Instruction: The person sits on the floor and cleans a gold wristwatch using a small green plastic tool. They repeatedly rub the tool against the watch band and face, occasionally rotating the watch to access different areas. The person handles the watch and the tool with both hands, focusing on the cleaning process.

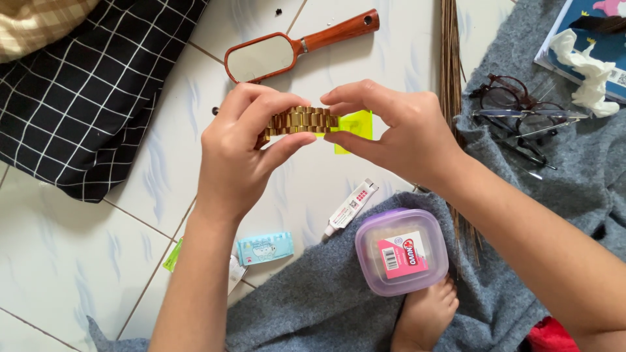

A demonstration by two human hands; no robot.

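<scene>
A white tiled floor [78, 248] is seen from above, with a grey blanket [326, 306] spread at the lower right. A gold link watch band [301, 120] is pinched at both ends above the tiles, by the left hand [244, 153] and right hand [398, 127], fingers closed on it. A wooden-handled mirror [267, 57] lies beyond; a purple-lidded tub [401, 251] sits below.

A home floor: white tiles [78, 261], hand mirror [287, 52], blanket [313, 306], eyeglasses [515, 107].
</scene>
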